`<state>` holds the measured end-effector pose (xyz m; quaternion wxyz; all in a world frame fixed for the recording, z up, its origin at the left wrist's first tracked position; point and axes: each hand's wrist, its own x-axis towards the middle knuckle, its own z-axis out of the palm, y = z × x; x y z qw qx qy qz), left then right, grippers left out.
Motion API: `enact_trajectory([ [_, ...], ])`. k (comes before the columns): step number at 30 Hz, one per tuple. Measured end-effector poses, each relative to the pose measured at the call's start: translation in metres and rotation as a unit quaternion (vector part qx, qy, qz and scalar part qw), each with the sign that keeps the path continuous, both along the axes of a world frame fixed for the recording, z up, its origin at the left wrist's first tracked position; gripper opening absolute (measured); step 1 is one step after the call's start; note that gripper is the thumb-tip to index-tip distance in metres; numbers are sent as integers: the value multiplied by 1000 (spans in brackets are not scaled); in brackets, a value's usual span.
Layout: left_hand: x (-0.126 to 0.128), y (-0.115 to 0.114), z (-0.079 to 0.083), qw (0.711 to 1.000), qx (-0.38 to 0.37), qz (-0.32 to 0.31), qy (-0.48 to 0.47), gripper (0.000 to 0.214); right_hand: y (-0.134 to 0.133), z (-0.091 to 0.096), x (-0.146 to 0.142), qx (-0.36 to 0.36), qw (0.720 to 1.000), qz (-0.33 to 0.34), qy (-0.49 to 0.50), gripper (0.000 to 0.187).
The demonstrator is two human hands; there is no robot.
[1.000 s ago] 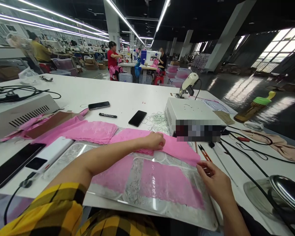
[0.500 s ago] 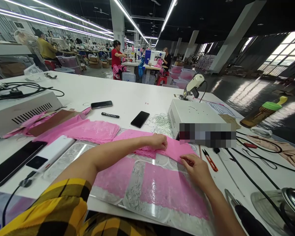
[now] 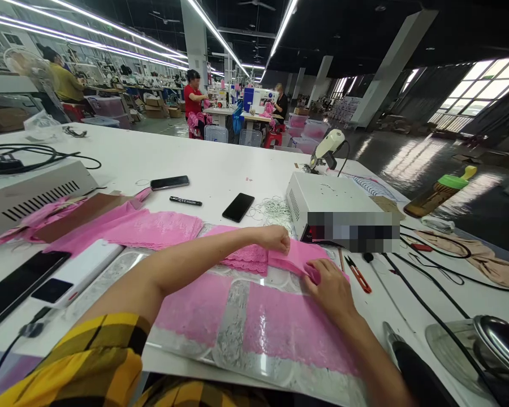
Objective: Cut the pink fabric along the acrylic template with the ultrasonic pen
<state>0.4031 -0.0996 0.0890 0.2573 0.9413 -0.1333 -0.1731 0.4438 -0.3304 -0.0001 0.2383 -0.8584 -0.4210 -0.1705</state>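
Note:
My right hand (image 3: 330,288) pinches the near edge of a pink fabric piece (image 3: 299,257), which bunches up between thumb and fingers. Over the far left part of that piece, my left hand (image 3: 275,239) is closed, its curled fingertips at the cloth. Left of it lies a stack of pink pieces with scalloped lace edges (image 3: 248,261), partly hidden by my left forearm. Below both hands is a clear glossy sheet (image 3: 231,322), with two flat pink panels (image 3: 286,325) showing on it or through it.
Further left are more pink lace pieces (image 3: 156,229), a white device (image 3: 78,274) and a black tablet-like slab (image 3: 21,288). Two phones (image 3: 238,207) and a marker (image 3: 185,201) lie beyond. A grey machine box (image 3: 335,195), orange thread snips (image 3: 358,275) and cables stand right. Several people work behind.
My right hand has moved slightly left and gathered the fabric edge into a fold. My left hand has risen a little, its fingers still curled. The whole view has shifted slightly.

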Motion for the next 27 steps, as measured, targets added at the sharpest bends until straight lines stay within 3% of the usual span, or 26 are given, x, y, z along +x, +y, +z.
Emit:
enact_trajectory([
  [5, -24, -6, 9, 999, -38, -5, 26, 14, -35, -5, -6, -5, 998, 11, -60, 15],
  [13, -82, -33, -10, 991, -96, -29, 89, 6, -94, 9, -66, -11, 977, 131, -167, 17],
  [18, -110, -47, -20, 995, -69, -42, 62, 11, -107, 7, -86, -11, 974, 176, -145, 22],
  [27, -138, -53, -28, 996, -49, -52, -46, 9, -115, 6, -88, -17, 971, 196, -139, 26],
])
